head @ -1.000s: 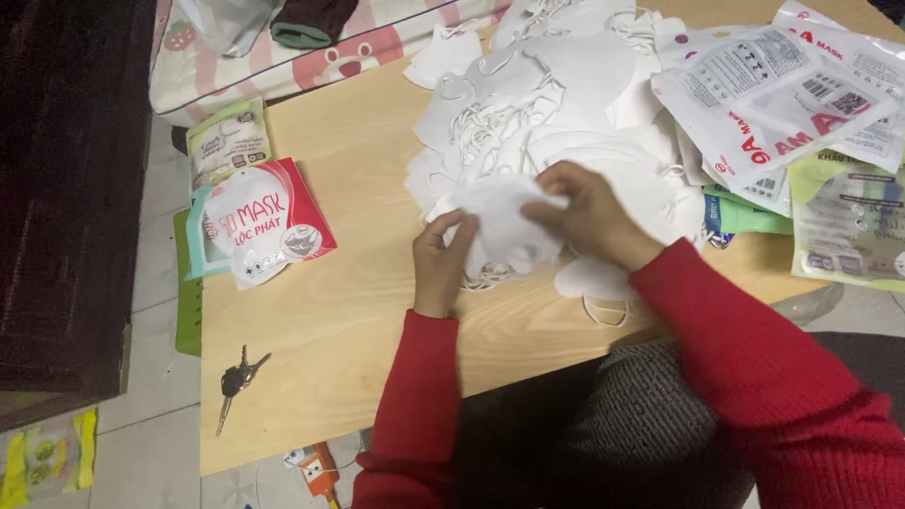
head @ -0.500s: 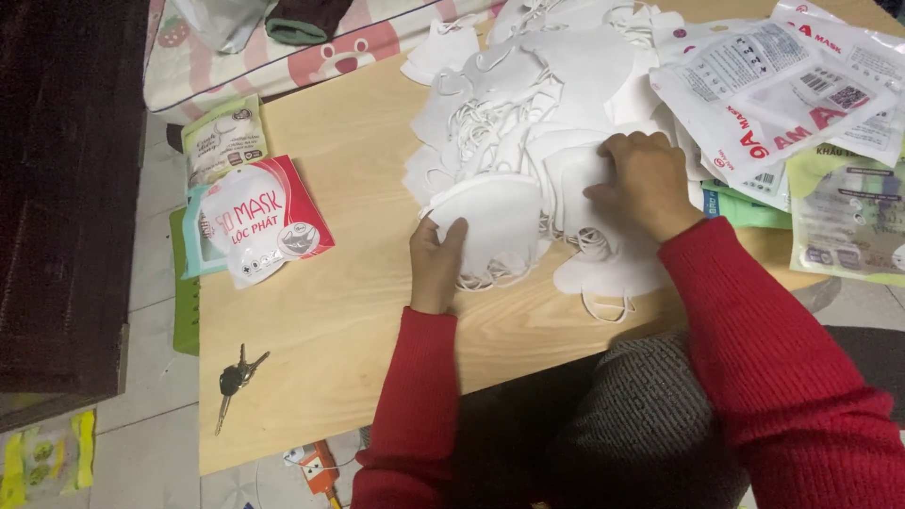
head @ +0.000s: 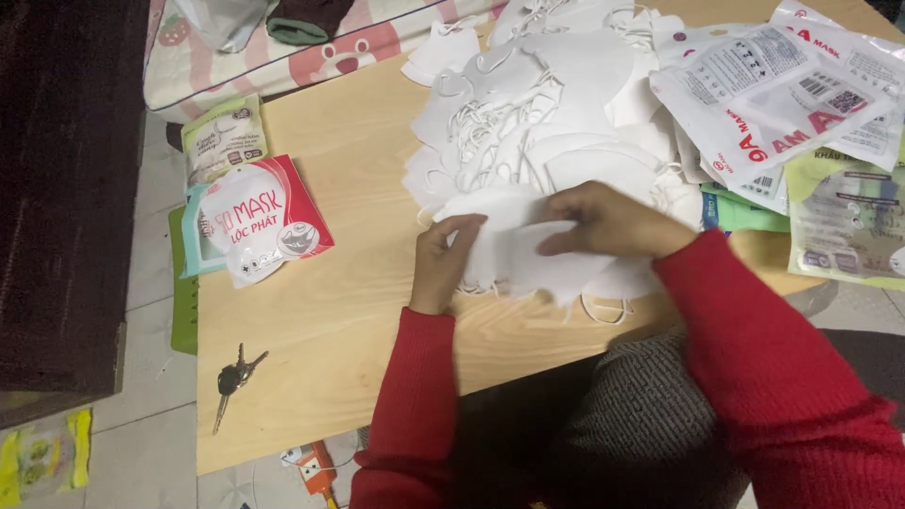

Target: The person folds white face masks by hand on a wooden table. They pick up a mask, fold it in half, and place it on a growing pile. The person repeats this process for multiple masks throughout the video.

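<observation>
Now the right hand [head: 608, 224] has come back from the pile (it was reaching further right half a second ago) and both it and the left hand [head: 443, 259] pinch one white mask [head: 514, 254] at the counter's [head: 330, 302] near edge, so handling resumes.

Masks [head: 556, 113] heaped at upper centre of the surface [head: 349, 311]; packets [head: 255, 217] at left edge, keys [head: 231, 377] lower left, wrappers [head: 792, 104] upper right.
</observation>
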